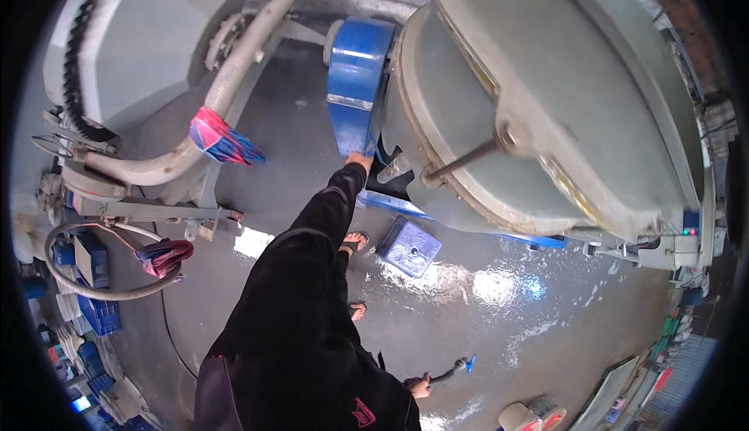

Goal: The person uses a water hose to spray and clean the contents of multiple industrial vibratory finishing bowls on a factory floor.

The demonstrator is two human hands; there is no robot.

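Observation:
My left arm stretches forward in a black sleeve, and my left hand [360, 161] is at the lower end of a blue machine housing [360, 72]. The fingers of that hand are mostly hidden, so its grip does not show. Low in the view, my right hand [421, 386] is closed around a dark hose [446, 374]. A blue fitting [470, 364] sits at the hose's end, pointing right, away from the machine. Beside the housing stands a large grey-green drum [460, 119], a metal rod across its front.
A blue plastic stool [409, 246] stands on the wet floor near my sandalled feet. At left, a bent pipe [234, 72] bears a pink and blue cloth [222, 138], with a handwheel [58, 263] below it. Buckets [519, 417] stand at lower right.

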